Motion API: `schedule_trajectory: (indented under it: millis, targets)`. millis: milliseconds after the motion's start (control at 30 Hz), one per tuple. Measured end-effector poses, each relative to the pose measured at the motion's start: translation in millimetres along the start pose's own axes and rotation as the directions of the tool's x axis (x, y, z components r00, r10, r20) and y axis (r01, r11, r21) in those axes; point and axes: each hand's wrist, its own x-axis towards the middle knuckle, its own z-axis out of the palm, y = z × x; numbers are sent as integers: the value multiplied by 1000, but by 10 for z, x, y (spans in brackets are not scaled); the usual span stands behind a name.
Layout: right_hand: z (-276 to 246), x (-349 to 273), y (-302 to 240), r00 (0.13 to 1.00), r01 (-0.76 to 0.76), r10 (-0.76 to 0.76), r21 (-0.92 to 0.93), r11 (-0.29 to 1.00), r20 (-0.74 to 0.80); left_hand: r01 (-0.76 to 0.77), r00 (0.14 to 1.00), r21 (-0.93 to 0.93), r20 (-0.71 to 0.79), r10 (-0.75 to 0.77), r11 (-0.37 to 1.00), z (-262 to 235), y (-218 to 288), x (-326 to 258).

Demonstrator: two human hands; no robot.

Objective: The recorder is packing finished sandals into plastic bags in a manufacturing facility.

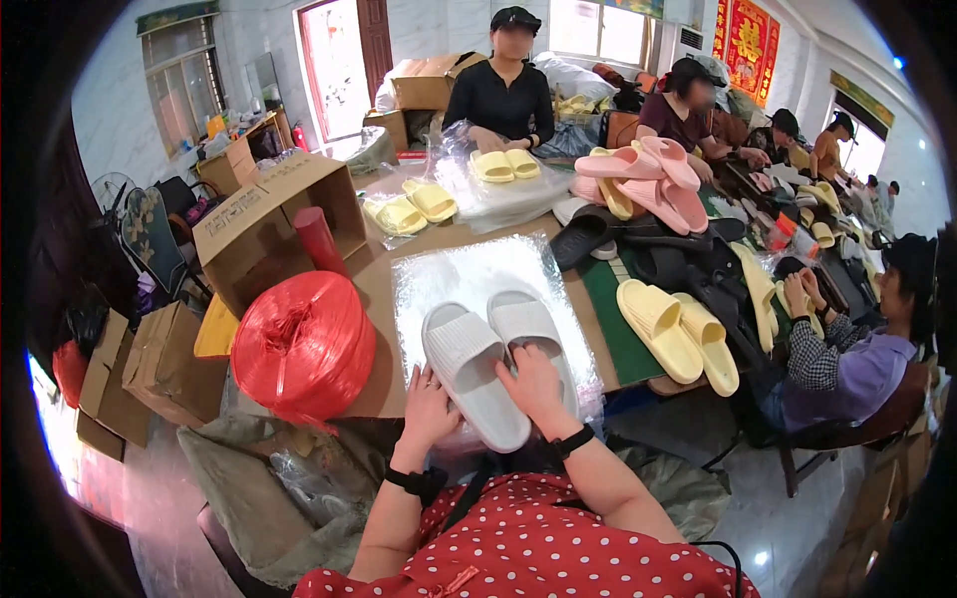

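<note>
Two light grey slide slippers lie side by side on a shiny clear plastic sheet or bag [424,289] in front of me. The left slipper [464,349] is angled, its heel reaching past the table edge. The right slipper [520,312] sits a little farther back. My left hand [429,411] rests along the outer edge of the left slipper, fingers stretched out; its thumb is partly hidden. Between the two slippers, my right hand [534,381] bends its fingers at the right slipper's strap opening, with the thumb beside the left slipper.
A large red twine roll [304,344] and an open cardboard box [269,214] stand left. Yellow slippers [663,329], black slippers [583,237] and pink slippers [663,174] crowd the right. Across the table, a person [503,95] stands behind plastic bags [498,204]; other people sit right.
</note>
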Motion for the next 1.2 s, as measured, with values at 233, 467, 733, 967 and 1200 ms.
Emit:
schedule_trajectory:
  millis: [233, 467, 733, 967, 1200]
  targets:
    - [-8, -17, 0, 1000, 0, 0, 18, 1000, -18, 3, 1000, 11, -11, -3, 1000, -14, 22, 0]
    - [0, -33, 22, 1000, 13, -13, 16, 1000, -20, 13, 1000, 40, 9, -13, 999, -2, 36, -12]
    - [-21, -1, -10, 1000, 8, -8, -2, 1000, -5, 9, 1000, -9, 6, -9, 1000, -35, 32, 0]
    - [-37, -11, -33, 1000, 10, -10, 25, 1000, -22, 4, 1000, 12, 6, -4, 1000, -73, 52, -4]
    - [-79, -32, -40, 1000, -17, 16, 49, 999, 12, 12, 1000, 42, 18, -13, 999, 12, 23, -21]
